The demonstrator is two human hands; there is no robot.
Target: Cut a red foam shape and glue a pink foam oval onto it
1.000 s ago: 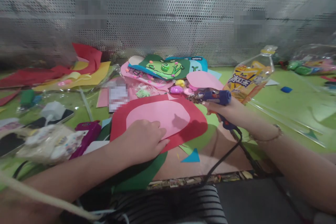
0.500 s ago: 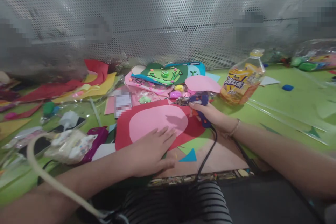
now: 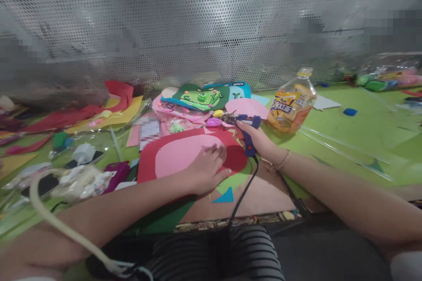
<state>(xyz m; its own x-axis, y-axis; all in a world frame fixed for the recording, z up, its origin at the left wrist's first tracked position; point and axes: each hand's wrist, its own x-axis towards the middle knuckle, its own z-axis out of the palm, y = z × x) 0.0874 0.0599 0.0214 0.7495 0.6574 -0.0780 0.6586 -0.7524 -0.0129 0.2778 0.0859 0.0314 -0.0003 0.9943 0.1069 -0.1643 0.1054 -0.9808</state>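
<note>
Flat on the table lies a red sheet [image 3: 148, 158] with a pink oval piece [image 3: 178, 153] on top of it. My left hand [image 3: 207, 169] rests palm down across the right part of the oval, fingers stretched out. In my right hand [image 3: 259, 138] is a blue hot glue gun [image 3: 249, 136], its nozzle pointing left above the far right part of the red sheet. A black cord [image 3: 244, 195] runs from its handle down toward my lap. Small purple and yellow clay packets [image 3: 214, 122] lie just beyond the nozzle.
A decorated green and blue paper piece [image 3: 204, 96] and a pink oval [image 3: 247, 109] lie behind. An iced tea bottle [image 3: 290, 105] stands right of them. Phone, charger [image 3: 84, 153] and a magenta case [image 3: 115, 175] crowd the left. A perforated metal panel [image 3: 211, 22] closes the back.
My left hand has slid right over the pink oval toward its right end. The glue gun stays in my right hand, and the view has shifted slightly.
</note>
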